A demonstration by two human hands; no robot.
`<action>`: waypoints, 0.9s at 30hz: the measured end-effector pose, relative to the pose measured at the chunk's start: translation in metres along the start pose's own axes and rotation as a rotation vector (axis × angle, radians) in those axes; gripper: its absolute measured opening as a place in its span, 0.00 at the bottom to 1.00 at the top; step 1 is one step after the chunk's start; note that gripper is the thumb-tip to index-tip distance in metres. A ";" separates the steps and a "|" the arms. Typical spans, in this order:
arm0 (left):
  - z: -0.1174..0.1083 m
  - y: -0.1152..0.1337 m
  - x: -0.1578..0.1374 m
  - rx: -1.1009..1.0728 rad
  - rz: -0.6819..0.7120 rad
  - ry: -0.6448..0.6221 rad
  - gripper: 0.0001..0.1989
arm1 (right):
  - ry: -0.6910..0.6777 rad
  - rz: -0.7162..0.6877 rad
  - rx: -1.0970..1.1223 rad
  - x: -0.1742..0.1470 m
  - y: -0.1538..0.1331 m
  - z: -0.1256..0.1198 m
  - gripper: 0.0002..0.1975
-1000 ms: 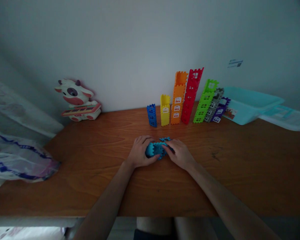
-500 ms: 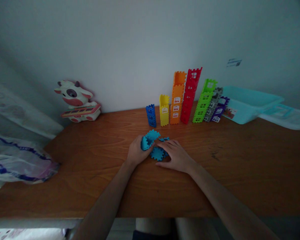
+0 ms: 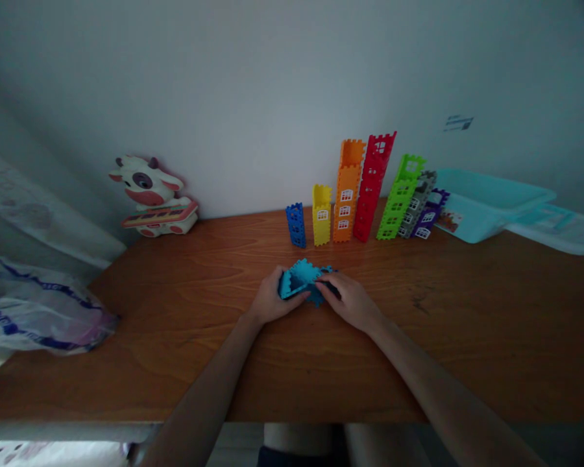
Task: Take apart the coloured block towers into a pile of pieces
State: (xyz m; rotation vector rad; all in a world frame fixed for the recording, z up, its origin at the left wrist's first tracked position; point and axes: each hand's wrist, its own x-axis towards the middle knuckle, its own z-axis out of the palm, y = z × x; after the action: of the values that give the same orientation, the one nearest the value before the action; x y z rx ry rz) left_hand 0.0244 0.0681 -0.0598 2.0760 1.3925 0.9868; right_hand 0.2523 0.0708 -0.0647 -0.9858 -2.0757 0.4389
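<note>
Light blue interlocking building tiles (image 3: 305, 270) with toothed edges, some joined at angles into a partly boxed shape, lie between my hands. My left hand (image 3: 271, 299) is closed round the left side of this shape, thumb along its near edge. With fingertips pinched at the right end of the near tile, my right hand (image 3: 351, 301) grips the same shape. More light blue tiles (image 3: 317, 298) show beneath and behind the right fingers, partly hidden. Just beyond stand a short blue tower (image 3: 296, 226) and a yellow tower (image 3: 322, 224) of similar tiles.
Orange (image 3: 349, 194), red (image 3: 372, 188), green (image 3: 400, 201), grey (image 3: 417, 206) and purple towers (image 3: 431, 214) line the wall. A turquoise bin (image 3: 486, 204) and pale lid (image 3: 559, 227) sit right. Left are a cow toy keyboard (image 3: 156, 198) and plastic bag (image 3: 43, 308) on the wooden table (image 3: 175, 370).
A near tile now spans the front of the light blue shape between my hands. My right fingers have closed from a spread pose onto its right end, and the shape has tilted lower.
</note>
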 end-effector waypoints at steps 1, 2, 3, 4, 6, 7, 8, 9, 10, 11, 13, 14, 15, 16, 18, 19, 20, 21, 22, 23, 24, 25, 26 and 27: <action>0.001 0.000 0.000 -0.028 0.001 0.013 0.23 | 0.022 0.003 0.005 0.000 0.001 0.000 0.10; 0.001 -0.001 0.000 -0.050 0.001 0.025 0.23 | 0.051 0.008 -0.003 0.001 0.002 0.000 0.10; 0.002 -0.001 0.000 -0.065 -0.001 0.028 0.24 | 0.084 0.016 -0.023 0.001 0.004 0.000 0.10; 0.002 -0.002 0.000 -0.069 -0.004 0.020 0.25 | 0.114 0.030 -0.051 0.001 0.005 -0.001 0.11; 0.001 -0.003 0.000 -0.035 -0.014 -0.039 0.24 | 0.166 0.085 -0.092 0.002 0.008 -0.001 0.12; 0.001 -0.003 0.000 0.001 -0.017 -0.076 0.24 | 0.179 0.125 -0.088 0.002 0.010 -0.001 0.13; 0.000 -0.003 0.000 0.041 -0.018 -0.108 0.23 | 0.187 0.169 -0.069 0.002 0.012 -0.001 0.13; -0.001 -0.002 0.000 0.079 -0.015 -0.130 0.23 | 0.190 0.212 -0.044 0.002 0.014 -0.001 0.14; -0.002 -0.002 0.000 0.108 -0.009 -0.144 0.22 | 0.192 0.247 -0.022 0.002 0.015 0.000 0.15; -0.003 -0.001 0.000 0.125 -0.002 -0.152 0.22 | 0.193 0.268 -0.010 0.001 0.017 0.000 0.15; -0.006 -0.001 -0.001 0.121 0.010 -0.168 0.22 | 0.189 0.264 -0.020 0.001 0.018 0.000 0.15; -0.006 0.000 -0.001 0.109 0.015 -0.175 0.21 | 0.185 0.243 -0.032 0.002 0.017 0.000 0.14; -0.007 -0.001 -0.001 0.093 0.018 -0.179 0.21 | 0.179 0.217 -0.042 0.002 0.017 -0.001 0.13; -0.007 -0.001 -0.002 0.075 0.018 -0.176 0.21 | 0.171 0.191 -0.049 0.002 0.016 -0.002 0.13; -0.007 -0.002 -0.003 0.011 0.011 -0.148 0.23 | 0.147 0.151 -0.064 0.002 0.013 -0.004 0.12; -0.006 -0.003 -0.003 -0.035 0.005 -0.119 0.24 | 0.131 0.136 -0.075 0.002 0.012 -0.005 0.11; -0.005 -0.004 -0.003 -0.086 0.002 -0.081 0.25 | 0.110 0.123 -0.085 0.002 0.010 -0.006 0.12; -0.004 -0.005 -0.004 -0.138 0.001 -0.042 0.26 | 0.087 0.113 -0.089 0.003 0.008 -0.007 0.12; -0.002 -0.005 -0.004 -0.186 0.005 -0.005 0.26 | 0.064 0.109 -0.078 0.003 0.006 -0.008 0.13; -0.001 -0.005 -0.004 -0.225 0.008 0.020 0.27 | 0.047 0.114 -0.048 0.003 0.004 -0.009 0.14; 0.000 -0.005 -0.005 -0.254 0.008 0.032 0.27 | 0.033 0.134 0.003 0.003 0.003 -0.009 0.14; 0.002 -0.004 -0.005 -0.271 0.005 0.029 0.27 | 0.024 0.171 0.068 0.003 0.001 -0.009 0.14; 0.003 -0.003 -0.005 -0.277 0.001 0.018 0.27 | 0.019 0.219 0.141 0.003 0.000 -0.008 0.15; 0.004 -0.003 -0.006 -0.271 0.001 0.000 0.26 | 0.019 0.272 0.216 0.003 -0.001 -0.006 0.15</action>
State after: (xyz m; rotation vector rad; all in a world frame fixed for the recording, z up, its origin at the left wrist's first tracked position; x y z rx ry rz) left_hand 0.0245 0.0637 -0.0660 1.8769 1.1841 1.1093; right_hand 0.2557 0.0722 -0.0589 -1.1390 -1.8370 0.7724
